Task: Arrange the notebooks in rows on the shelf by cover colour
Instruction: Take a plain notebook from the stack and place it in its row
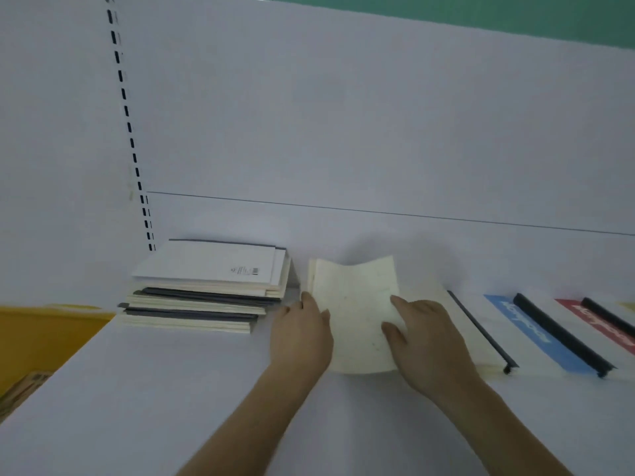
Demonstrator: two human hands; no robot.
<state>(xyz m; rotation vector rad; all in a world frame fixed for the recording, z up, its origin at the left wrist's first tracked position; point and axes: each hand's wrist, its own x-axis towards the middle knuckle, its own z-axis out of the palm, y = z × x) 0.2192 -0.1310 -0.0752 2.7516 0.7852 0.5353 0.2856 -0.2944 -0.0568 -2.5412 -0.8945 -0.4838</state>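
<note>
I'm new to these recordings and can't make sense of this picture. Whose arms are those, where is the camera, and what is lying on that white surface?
There is no machine here: a person wears a camera on the head, so you look down along their own arms. The left hand and right hand rest on a cream notebook lying on a white shelf. Whether either hand grips it is unclear. To its left sits a stack of notebooks. To its right lie notebooks with a blue stripe and a red stripe.

1 stack of notebooks (pixel 202 290), 1 cream notebook (pixel 357 314), 3 notebooks (pixel 536 331) with black spines, 2 hands (pixel 302 334).
</note>
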